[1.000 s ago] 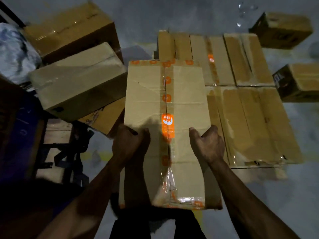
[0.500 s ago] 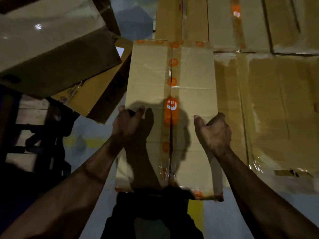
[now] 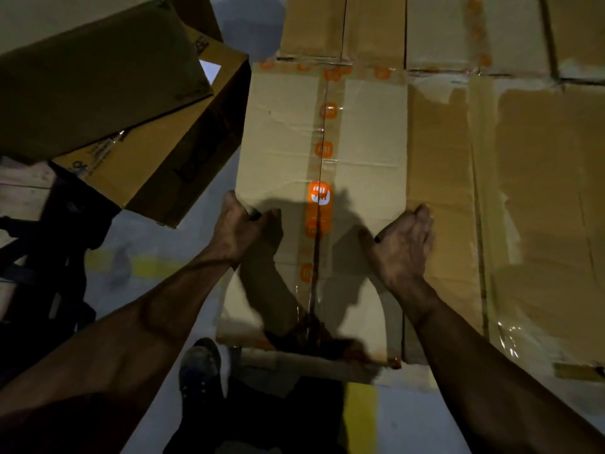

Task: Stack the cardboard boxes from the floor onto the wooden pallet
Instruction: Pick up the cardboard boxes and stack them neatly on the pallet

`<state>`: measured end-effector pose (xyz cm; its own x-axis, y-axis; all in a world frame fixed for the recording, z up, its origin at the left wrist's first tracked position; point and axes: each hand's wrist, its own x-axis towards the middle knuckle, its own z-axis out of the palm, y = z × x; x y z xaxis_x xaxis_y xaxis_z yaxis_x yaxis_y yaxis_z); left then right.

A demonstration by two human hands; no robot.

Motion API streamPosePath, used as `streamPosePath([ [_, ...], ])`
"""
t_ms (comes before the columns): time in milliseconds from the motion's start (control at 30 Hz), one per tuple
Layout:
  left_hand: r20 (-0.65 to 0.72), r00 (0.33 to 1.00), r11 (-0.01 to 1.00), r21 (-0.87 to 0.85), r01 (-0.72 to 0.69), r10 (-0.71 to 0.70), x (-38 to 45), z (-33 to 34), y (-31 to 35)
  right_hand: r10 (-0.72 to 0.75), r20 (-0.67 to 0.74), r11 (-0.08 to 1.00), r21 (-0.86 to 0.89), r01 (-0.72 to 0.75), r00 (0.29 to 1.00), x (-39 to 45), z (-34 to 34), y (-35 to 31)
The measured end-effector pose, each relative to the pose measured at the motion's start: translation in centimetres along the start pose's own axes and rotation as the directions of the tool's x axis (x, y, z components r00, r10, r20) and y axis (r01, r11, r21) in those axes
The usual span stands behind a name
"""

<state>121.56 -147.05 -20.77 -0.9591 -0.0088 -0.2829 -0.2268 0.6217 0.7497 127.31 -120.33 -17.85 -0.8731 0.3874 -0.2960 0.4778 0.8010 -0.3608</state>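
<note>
Against the row of boxes (image 3: 523, 191) already laid flat, the long taped box (image 3: 320, 142) sits gripped at its side edges by left hand (image 3: 242, 227) and right hand (image 3: 404, 244), seemingly stiff, bulky, best held low on both flanks.

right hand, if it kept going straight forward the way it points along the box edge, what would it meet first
The right hand grips the right edge of the orange-taped box, pointing away from the person. Straight on, it would only slide along that edge beside the neighbouring box. Nothing seems to block it, though depth is unclear.
</note>
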Motion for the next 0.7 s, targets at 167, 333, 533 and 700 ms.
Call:
streamPosePath([
  [167,0.047,0.998,0.982,0.185,-0.039,0.03,3.5,0.6,-2.1,-0.116,0.062,0.949,-0.288,0.129,0.991,0.4,1.9,0.5],
  [333,0.091,0.987,0.94,0.327,0.095,-0.131,1.7,0.0,1.3,-0.141,0.182,0.916,-0.348,0.198,0.973,-0.9,0.6,1.3],
  [533,0.203,0.979,0.815,0.573,-0.089,-0.036,-3.9,-0.9,1.7,-0.173,0.271,0.899,-0.35,0.265,0.947,-6.1,0.3,3.1],
  [700,0.313,0.949,0.84,0.525,-0.14,-0.038,-10.5,-1.2,0.3,-0.145,0.354,0.871,-0.397,0.289,0.924,-10.1,0.2,4.9],
])
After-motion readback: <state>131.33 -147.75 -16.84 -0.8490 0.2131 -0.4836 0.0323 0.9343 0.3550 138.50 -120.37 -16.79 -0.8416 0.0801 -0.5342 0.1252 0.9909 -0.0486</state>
